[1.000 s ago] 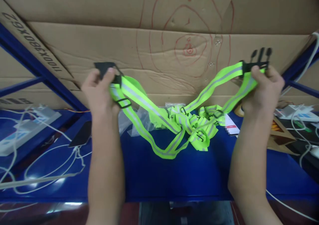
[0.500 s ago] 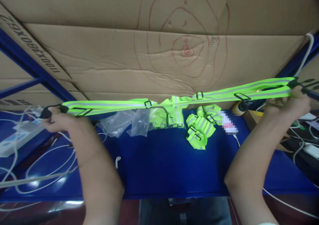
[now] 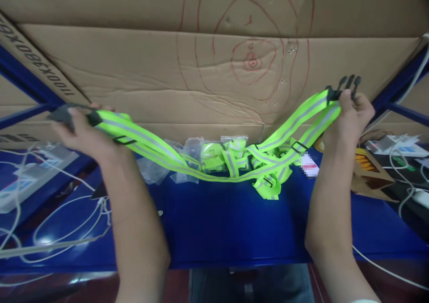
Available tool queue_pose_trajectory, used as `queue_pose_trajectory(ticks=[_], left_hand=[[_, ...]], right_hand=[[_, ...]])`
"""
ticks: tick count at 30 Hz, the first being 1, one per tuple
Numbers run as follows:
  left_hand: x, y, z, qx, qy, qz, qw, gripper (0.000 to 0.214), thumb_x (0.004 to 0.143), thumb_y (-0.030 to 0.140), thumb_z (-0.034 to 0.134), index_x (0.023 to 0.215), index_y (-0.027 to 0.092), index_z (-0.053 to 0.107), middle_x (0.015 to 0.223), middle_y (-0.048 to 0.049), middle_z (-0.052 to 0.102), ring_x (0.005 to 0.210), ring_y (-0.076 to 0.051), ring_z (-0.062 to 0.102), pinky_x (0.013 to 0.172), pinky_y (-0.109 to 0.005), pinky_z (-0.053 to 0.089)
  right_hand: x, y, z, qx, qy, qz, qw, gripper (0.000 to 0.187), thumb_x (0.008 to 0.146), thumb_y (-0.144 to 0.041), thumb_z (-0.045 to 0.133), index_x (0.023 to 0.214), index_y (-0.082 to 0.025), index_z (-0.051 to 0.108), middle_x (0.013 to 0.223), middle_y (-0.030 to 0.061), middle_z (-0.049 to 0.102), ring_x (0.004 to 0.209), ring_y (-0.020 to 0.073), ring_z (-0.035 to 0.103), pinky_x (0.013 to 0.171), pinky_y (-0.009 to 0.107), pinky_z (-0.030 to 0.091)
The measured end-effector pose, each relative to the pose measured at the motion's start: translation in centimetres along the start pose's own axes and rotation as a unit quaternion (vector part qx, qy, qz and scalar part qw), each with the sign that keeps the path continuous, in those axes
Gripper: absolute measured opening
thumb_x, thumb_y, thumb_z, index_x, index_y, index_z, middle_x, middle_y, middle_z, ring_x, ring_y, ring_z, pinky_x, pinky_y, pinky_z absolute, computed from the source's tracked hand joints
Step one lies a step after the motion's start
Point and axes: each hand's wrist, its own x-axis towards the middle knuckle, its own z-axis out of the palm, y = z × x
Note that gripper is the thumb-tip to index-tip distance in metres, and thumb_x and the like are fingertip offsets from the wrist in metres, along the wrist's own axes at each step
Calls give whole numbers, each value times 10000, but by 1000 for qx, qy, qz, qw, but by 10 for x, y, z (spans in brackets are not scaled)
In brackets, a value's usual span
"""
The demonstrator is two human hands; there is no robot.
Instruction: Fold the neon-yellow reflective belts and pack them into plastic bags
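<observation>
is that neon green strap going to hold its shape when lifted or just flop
Likely floppy: the strap sags in a deep curve between the left hand and right hand. Probably light, since fingertip grips hold it. Its loose loops bunched on the blue table may snag.

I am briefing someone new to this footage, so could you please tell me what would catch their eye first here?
First, the neon yellow-green reflective strap, slung slack across the middle above the blue tabletop. The left hand grips its black buckle end at the left, and the right hand holds the pronged black buckle end high at the right. Behind, a brown cardboard wall carries red scribbled rings.
</observation>
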Motion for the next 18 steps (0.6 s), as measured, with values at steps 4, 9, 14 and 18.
queue_pose_trajectory(ticks=[4,9,14,18], left_hand=[[-35,15,62,-73,-3,-7,997,628,903,643,633,1371,310,382,989,77,685,718,-120,634,735,-374,457],[-67,23,100,-150,-209,-100,961,803,938,754,655,1579,379,351,1092,56,723,725,-112,668,749,-345,500],[-90,28,117,-145,-233,-160,948,724,948,783,587,1546,382,517,1040,-27,706,778,-190,689,678,-357,521],[-98,32,127,-199,-159,-188,948,664,950,740,585,1434,291,657,866,-7,645,721,-147,619,643,-323,477]], right_hand=[[-39,-5,27,35,-179,-8,983,326,808,-306,902,673,-289,606,765,41,695,743,212,675,768,397,533],[-75,-18,52,82,-215,68,971,372,856,-357,817,746,-286,469,862,33,741,784,232,740,698,413,568],[-92,-33,63,101,-232,95,963,399,883,-391,789,797,-281,415,812,-9,668,743,245,765,537,335,493],[-103,-37,70,55,-259,57,963,398,938,-501,761,883,-284,432,846,-25,643,700,179,726,533,289,438]])
